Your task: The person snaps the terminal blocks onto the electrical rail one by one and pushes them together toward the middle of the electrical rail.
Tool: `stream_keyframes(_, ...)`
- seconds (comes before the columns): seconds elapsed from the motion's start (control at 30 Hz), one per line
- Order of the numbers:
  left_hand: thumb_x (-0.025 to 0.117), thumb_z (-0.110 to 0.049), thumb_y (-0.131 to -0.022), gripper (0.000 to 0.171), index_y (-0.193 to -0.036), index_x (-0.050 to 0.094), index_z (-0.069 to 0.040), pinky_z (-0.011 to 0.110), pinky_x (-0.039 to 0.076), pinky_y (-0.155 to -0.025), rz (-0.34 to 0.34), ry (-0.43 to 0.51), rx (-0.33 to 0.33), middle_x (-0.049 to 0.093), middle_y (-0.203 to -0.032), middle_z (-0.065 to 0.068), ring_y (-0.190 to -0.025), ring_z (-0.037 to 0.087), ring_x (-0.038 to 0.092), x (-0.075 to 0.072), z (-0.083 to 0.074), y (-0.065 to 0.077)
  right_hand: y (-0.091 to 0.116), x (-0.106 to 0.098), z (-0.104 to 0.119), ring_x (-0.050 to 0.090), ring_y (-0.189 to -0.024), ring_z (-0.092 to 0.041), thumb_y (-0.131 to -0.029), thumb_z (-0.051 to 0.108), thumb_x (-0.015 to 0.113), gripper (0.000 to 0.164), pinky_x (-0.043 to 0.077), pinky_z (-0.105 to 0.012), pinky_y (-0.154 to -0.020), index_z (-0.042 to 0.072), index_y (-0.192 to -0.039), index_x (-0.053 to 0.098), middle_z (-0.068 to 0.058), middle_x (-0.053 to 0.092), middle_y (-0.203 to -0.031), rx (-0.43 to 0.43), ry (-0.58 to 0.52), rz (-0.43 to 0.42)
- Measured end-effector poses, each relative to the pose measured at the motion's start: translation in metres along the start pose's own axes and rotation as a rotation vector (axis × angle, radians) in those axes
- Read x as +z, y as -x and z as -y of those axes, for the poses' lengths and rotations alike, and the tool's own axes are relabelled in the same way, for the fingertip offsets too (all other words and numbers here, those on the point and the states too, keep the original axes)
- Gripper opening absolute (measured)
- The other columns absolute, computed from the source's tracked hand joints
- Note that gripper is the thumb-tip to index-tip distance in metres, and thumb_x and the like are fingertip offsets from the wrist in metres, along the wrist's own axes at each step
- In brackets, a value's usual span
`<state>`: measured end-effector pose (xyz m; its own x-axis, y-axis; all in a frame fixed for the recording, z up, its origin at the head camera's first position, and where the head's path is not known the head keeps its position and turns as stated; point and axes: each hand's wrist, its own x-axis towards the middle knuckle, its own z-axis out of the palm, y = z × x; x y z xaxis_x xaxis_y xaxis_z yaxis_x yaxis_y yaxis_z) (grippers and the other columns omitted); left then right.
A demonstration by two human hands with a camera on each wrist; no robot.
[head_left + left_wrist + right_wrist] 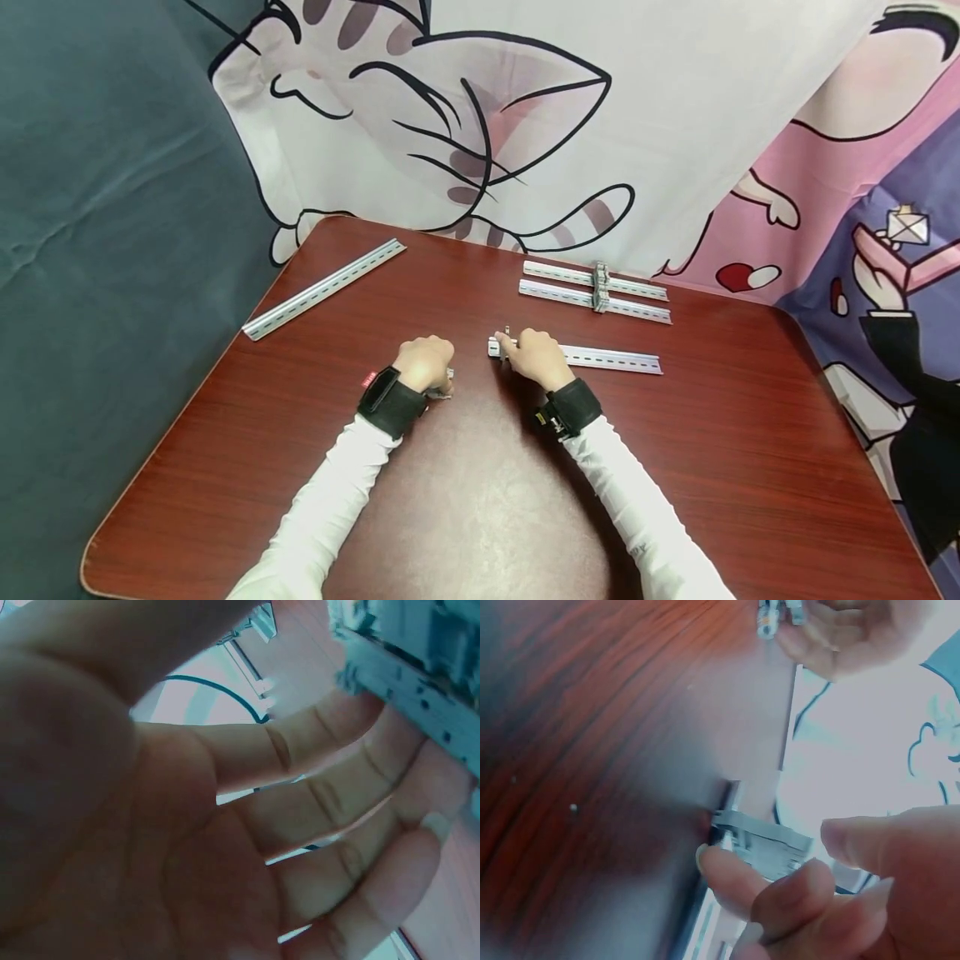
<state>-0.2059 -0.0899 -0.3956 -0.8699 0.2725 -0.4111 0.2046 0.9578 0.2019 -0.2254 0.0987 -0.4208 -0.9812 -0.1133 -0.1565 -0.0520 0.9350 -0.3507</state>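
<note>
In the head view my left hand (425,364) is over the middle of the table, its curled fingers holding a grey terminal block (420,694). The block shows at the upper right of the left wrist view, a row of small holes along its edge. My right hand (538,358) is at the left part of the nearest slotted metal DIN rail (611,358). Between its thumb and curled fingers is a thin grey terminal block (765,844), set across the rail near its end. The palm hides part of the rail in the head view.
Behind the right hand, two parallel DIN rails (558,292) carry a row of grey blocks (601,287) across them. Another bare rail (326,287) lies slanted at the table's left edge. A printed cloth (675,100) hangs behind the brown table (712,467).
</note>
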Motion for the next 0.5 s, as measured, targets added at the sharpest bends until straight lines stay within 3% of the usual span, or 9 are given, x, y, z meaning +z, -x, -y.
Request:
stream_keyframes(0.17,0.082,-0.027,-0.075,0.026,-0.087,0.066,-0.01,0.039,0.047,-0.068,-0.025,0.034,0.048,0.062,-0.08,0.003,-0.075,0.021,0.059,0.0,0.003,0.0,0.014,-0.007,-0.002,0.049,-0.055,-0.021,-0.097,0.047,0.048,0.057,0.035,-0.032,-0.048,0.015,-0.051,0.04,-0.005,0.047,-0.059,-0.016,-0.043,-0.033)
stream_keyframes(0.33,0.08,-0.018,-0.075,0.021,-0.088,0.066,-0.009,0.039,0.048,-0.067,-0.093,0.064,0.113,0.064,-0.08,0.003,-0.074,0.02,0.06,0.0,0.004,-0.001,0.023,-0.009,-0.004,0.04,-0.049,-0.015,-0.097,0.037,0.051,0.053,0.03,-0.027,-0.047,0.016,-0.05,0.041,0.004,0.035,-0.051,-0.103,-0.084,-0.031)
stream_keyframes(0.5,0.081,-0.018,-0.075,0.024,-0.092,0.066,-0.009,0.039,0.049,-0.069,-0.125,0.102,0.152,0.066,-0.086,0.004,-0.078,0.022,0.062,-0.002,0.007,-0.002,0.027,-0.004,-0.005,0.04,-0.052,-0.013,-0.097,0.033,0.053,0.047,0.032,-0.025,-0.051,0.012,-0.055,0.051,0.005,0.039,-0.053,-0.187,-0.133,0.002)
